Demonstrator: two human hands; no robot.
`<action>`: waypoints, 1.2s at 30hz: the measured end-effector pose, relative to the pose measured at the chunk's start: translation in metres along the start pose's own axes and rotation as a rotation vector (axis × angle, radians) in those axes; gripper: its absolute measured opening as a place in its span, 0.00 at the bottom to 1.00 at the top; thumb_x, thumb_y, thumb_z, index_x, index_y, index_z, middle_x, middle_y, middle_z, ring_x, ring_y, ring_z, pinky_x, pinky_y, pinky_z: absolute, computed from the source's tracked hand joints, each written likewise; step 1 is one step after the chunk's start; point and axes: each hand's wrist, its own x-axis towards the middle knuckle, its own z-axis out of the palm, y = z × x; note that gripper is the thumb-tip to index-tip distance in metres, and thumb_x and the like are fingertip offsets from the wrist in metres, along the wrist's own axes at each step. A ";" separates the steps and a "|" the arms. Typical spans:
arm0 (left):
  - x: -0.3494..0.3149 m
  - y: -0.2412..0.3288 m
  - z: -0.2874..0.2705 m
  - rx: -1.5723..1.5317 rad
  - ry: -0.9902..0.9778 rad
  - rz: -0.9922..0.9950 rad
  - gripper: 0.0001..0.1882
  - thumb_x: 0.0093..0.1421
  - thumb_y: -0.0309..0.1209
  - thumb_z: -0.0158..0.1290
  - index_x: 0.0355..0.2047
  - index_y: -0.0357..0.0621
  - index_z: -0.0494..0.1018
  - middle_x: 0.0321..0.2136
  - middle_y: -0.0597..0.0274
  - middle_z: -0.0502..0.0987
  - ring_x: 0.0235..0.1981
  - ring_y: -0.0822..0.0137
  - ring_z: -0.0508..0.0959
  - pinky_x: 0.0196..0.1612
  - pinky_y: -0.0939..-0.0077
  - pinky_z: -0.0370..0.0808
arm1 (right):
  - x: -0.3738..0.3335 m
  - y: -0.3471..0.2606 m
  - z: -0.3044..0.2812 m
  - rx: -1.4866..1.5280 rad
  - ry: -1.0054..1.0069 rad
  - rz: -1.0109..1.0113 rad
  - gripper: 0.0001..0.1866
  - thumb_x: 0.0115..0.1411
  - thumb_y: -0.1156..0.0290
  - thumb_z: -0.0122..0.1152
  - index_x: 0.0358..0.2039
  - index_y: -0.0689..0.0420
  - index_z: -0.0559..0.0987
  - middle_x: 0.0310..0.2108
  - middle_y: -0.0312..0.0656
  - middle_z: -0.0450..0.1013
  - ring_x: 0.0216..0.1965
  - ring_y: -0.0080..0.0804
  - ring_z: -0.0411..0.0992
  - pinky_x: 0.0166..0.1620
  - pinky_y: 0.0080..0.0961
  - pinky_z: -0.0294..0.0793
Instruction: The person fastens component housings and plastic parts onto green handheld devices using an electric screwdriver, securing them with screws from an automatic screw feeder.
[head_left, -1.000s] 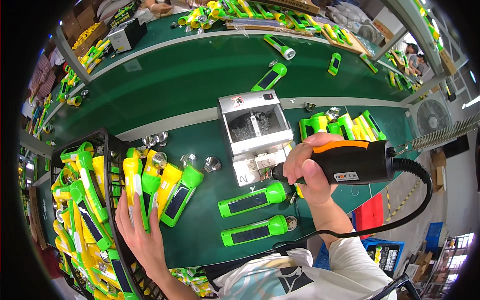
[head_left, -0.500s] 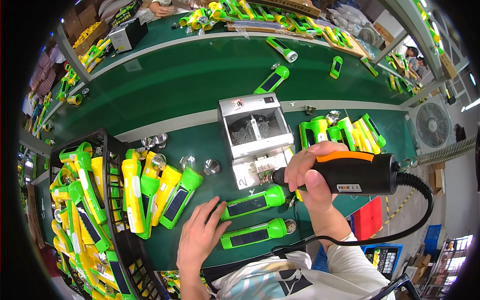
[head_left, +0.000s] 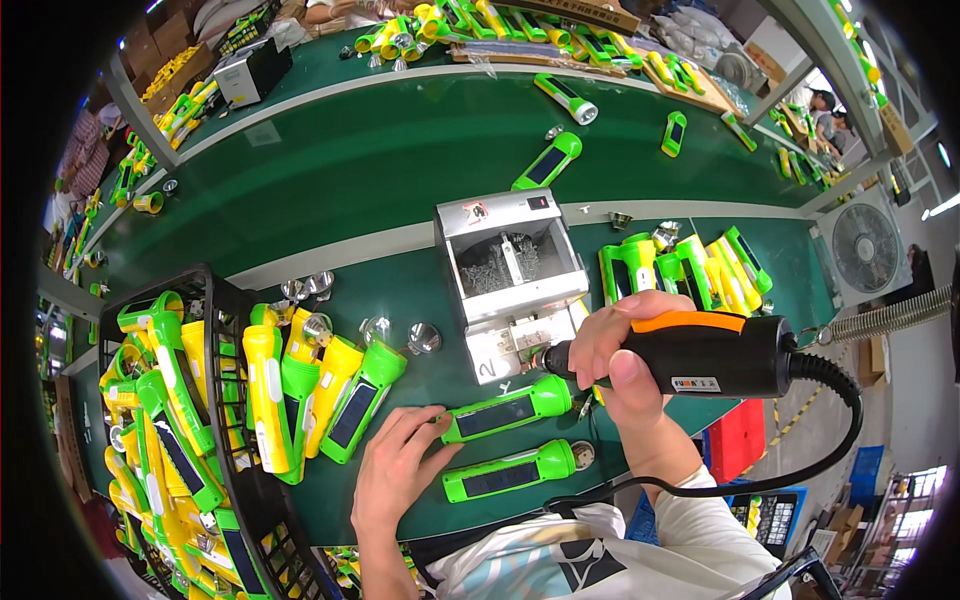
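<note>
My right hand is wrapped round a black electric screwdriver with an orange lever. Its tip points left, at the front outlet of a silver screw feeder; whether a screw is on the bit I cannot tell. Loose screws lie behind the feeder's window. My left hand rests on the bench, thumb apart from bent fingers, fingertips at the left end of a green flashlight with a dark solar panel. Nearer me lies a second green flashlight, parallel to it, with a reflector head at its right end.
A black crate full of yellow and green flashlights stands left. More flashlights and shiny reflectors lie beside it; another group lies right of the feeder. The screwdriver's cable loops down; a coiled spring runs rightward.
My left fingers have bent and drawn closer to the upper flashlight's left end. The screwdriver has barely moved, its tip still at the feeder.
</note>
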 end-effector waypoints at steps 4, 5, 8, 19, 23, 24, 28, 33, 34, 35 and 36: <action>0.000 -0.001 0.001 -0.015 0.015 0.009 0.18 0.47 0.24 0.71 0.38 0.37 0.79 0.44 0.60 0.81 0.41 0.58 0.81 0.39 0.66 0.81 | -0.002 -0.001 0.000 0.001 -0.002 0.001 0.23 0.64 0.64 0.66 0.52 0.57 0.67 0.20 0.35 0.67 0.17 0.27 0.67 0.22 0.28 0.72; 0.000 -0.002 0.001 -0.017 0.020 0.014 0.18 0.47 0.24 0.71 0.38 0.37 0.79 0.44 0.60 0.81 0.41 0.58 0.81 0.38 0.66 0.81 | -0.002 -0.002 0.001 0.011 0.003 0.011 0.23 0.64 0.63 0.67 0.52 0.57 0.67 0.20 0.35 0.67 0.17 0.27 0.68 0.23 0.28 0.72; -0.001 -0.002 0.001 -0.024 0.025 0.017 0.18 0.46 0.24 0.71 0.38 0.37 0.79 0.44 0.60 0.81 0.41 0.58 0.81 0.38 0.66 0.81 | -0.003 -0.004 0.000 0.020 -0.012 0.013 0.23 0.64 0.63 0.67 0.53 0.56 0.67 0.20 0.35 0.67 0.18 0.27 0.68 0.23 0.28 0.72; 0.000 -0.002 0.003 -0.012 0.046 0.030 0.18 0.45 0.23 0.71 0.37 0.36 0.79 0.43 0.59 0.81 0.40 0.58 0.81 0.38 0.66 0.81 | -0.005 -0.004 0.001 0.001 -0.004 0.019 0.24 0.64 0.61 0.67 0.53 0.56 0.67 0.20 0.35 0.67 0.18 0.27 0.68 0.24 0.27 0.72; -0.002 -0.005 0.003 -0.023 0.049 0.035 0.18 0.45 0.23 0.71 0.37 0.36 0.79 0.42 0.59 0.81 0.40 0.57 0.81 0.38 0.65 0.81 | -0.004 -0.005 0.001 -0.004 -0.019 0.013 0.23 0.64 0.61 0.67 0.53 0.55 0.67 0.20 0.34 0.67 0.18 0.26 0.68 0.23 0.26 0.71; -0.002 -0.005 0.004 -0.025 0.048 0.034 0.18 0.45 0.23 0.71 0.37 0.36 0.79 0.42 0.59 0.81 0.40 0.57 0.81 0.38 0.65 0.81 | -0.004 -0.005 0.001 0.003 -0.023 0.015 0.23 0.64 0.60 0.67 0.53 0.55 0.67 0.20 0.34 0.68 0.17 0.26 0.68 0.23 0.26 0.71; -0.001 -0.005 0.004 -0.024 0.052 0.037 0.18 0.44 0.23 0.71 0.37 0.36 0.79 0.42 0.59 0.81 0.40 0.57 0.81 0.38 0.65 0.81 | -0.002 -0.006 0.000 0.025 -0.037 -0.006 0.23 0.64 0.60 0.67 0.53 0.55 0.67 0.20 0.33 0.68 0.17 0.26 0.68 0.22 0.26 0.71; 0.000 -0.004 0.003 -0.030 0.051 0.032 0.19 0.44 0.23 0.71 0.37 0.36 0.80 0.42 0.59 0.81 0.40 0.57 0.81 0.39 0.65 0.81 | -0.002 -0.006 -0.002 0.024 -0.049 -0.014 0.24 0.64 0.61 0.67 0.53 0.55 0.67 0.21 0.33 0.68 0.17 0.26 0.68 0.22 0.26 0.71; 0.000 -0.004 0.003 -0.026 0.052 0.033 0.19 0.44 0.23 0.71 0.37 0.36 0.80 0.42 0.59 0.81 0.40 0.57 0.81 0.39 0.65 0.81 | -0.002 -0.005 -0.002 0.024 -0.049 -0.013 0.24 0.64 0.61 0.67 0.53 0.55 0.67 0.21 0.33 0.68 0.17 0.26 0.68 0.22 0.26 0.71; 0.000 -0.004 0.003 -0.021 0.054 0.034 0.19 0.44 0.23 0.71 0.37 0.36 0.80 0.42 0.59 0.81 0.40 0.57 0.81 0.39 0.65 0.81 | -0.003 -0.004 -0.002 0.022 -0.047 -0.011 0.24 0.64 0.60 0.67 0.53 0.55 0.67 0.20 0.33 0.68 0.17 0.26 0.68 0.22 0.26 0.71; 0.000 -0.005 0.004 -0.023 0.054 0.035 0.19 0.44 0.23 0.71 0.37 0.36 0.80 0.42 0.59 0.81 0.40 0.57 0.81 0.39 0.65 0.81 | -0.003 -0.004 -0.002 0.017 -0.044 -0.010 0.24 0.64 0.60 0.67 0.53 0.55 0.67 0.20 0.33 0.68 0.17 0.26 0.68 0.22 0.26 0.71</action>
